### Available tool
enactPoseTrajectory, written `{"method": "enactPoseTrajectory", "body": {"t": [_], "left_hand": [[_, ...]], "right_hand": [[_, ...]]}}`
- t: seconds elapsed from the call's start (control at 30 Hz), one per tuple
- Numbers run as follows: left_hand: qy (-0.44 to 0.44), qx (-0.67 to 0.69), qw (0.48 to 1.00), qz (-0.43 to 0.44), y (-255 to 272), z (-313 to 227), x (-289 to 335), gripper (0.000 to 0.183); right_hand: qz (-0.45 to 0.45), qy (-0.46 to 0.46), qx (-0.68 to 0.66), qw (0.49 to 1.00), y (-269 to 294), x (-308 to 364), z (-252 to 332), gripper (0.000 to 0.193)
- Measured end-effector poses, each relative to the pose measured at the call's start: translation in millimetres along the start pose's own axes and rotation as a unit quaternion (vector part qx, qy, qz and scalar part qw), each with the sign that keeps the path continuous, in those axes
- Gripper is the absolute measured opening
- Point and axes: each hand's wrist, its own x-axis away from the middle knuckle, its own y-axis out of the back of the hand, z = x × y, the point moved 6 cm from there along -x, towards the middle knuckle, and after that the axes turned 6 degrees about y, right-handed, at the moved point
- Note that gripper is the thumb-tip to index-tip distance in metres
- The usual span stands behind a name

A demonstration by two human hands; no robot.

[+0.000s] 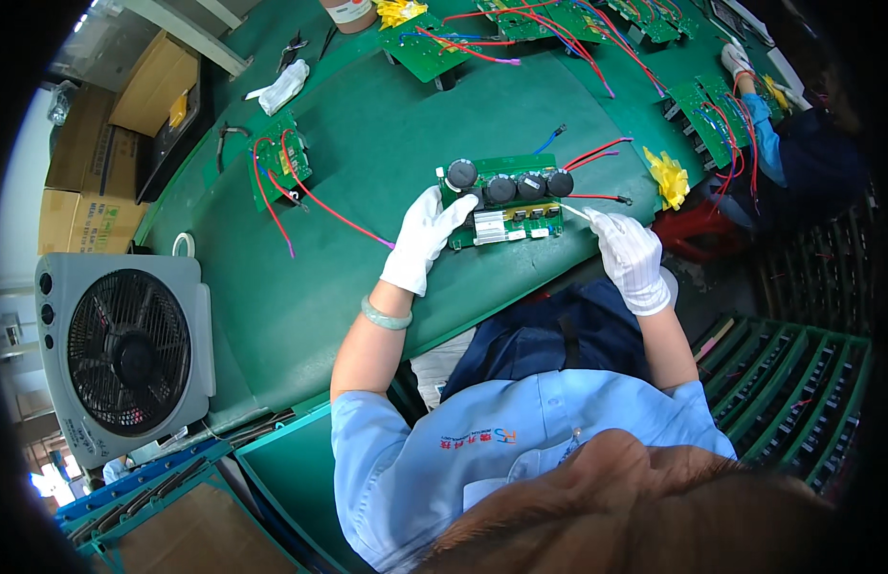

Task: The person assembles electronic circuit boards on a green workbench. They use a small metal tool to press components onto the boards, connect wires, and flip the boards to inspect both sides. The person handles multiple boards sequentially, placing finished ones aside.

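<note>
A green circuit board with several tall black capacitors, a silver heatsink and red and blue wires sits near the front edge of the table. My white-gloved left hand is closed on the board's left end, thumb beside the heatsink. From the right, my gloved right hand pinches a thin, pale stick-like tool; its exact kind is too small to tell. The tool's tip reaches the right edge of the board, below the rightmost capacitor. Whether it touches there is unclear.
Another wired board lies left on the green table, more along the far side. Yellow crumpled bundle, white cloth, grey box fan and green slotted rack surround me. A co-worker's gloved hand is far right.
</note>
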Motion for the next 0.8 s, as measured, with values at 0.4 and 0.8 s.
{"method": "enactPoseTrajectory", "body": {"t": [0.4,0.8], "left_hand": [[-0.024,0.004,1.000,-0.001,-0.5,1.4,-1.4,0.040],[-0.030,-0.001,0.999,-0.013,2.1,7.8,-6.0,0.039]], "right_hand": [[-0.019,-0.028,-0.066,0.997,-3.5,2.9,-14.0,0.023],[0.000,-0.079,-0.088,0.993,1.2,9.1,-20.9,0.021]]}}
